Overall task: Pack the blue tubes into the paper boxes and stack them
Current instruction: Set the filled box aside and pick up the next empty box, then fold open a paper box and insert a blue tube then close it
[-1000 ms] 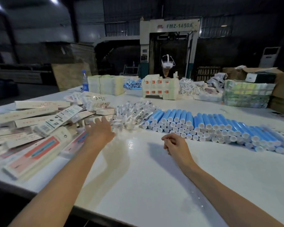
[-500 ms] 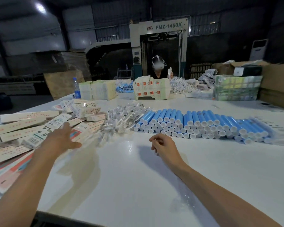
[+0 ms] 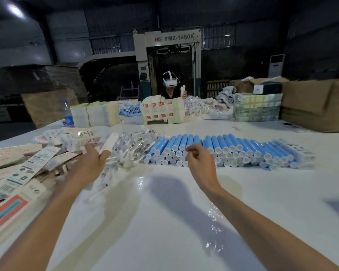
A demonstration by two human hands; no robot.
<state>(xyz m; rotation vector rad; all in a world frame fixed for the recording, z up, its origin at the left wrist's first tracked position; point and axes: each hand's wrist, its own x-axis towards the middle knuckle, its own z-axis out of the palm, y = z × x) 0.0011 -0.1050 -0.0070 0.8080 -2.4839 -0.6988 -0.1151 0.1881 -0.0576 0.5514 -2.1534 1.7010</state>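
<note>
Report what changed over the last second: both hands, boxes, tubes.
The left hand went out to the pile of flat boxes and now grips one paper box, lifted off it. The right hand moved forward over the table to the front of the blue tubes, fingers curled; whether it holds one cannot be told. The tubes and the clear packets stayed put.

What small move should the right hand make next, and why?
Probably pinch one blue tube from the pile: the right hand hovers loosely curled at its caps, and the left hand already grips a paper box.
</note>
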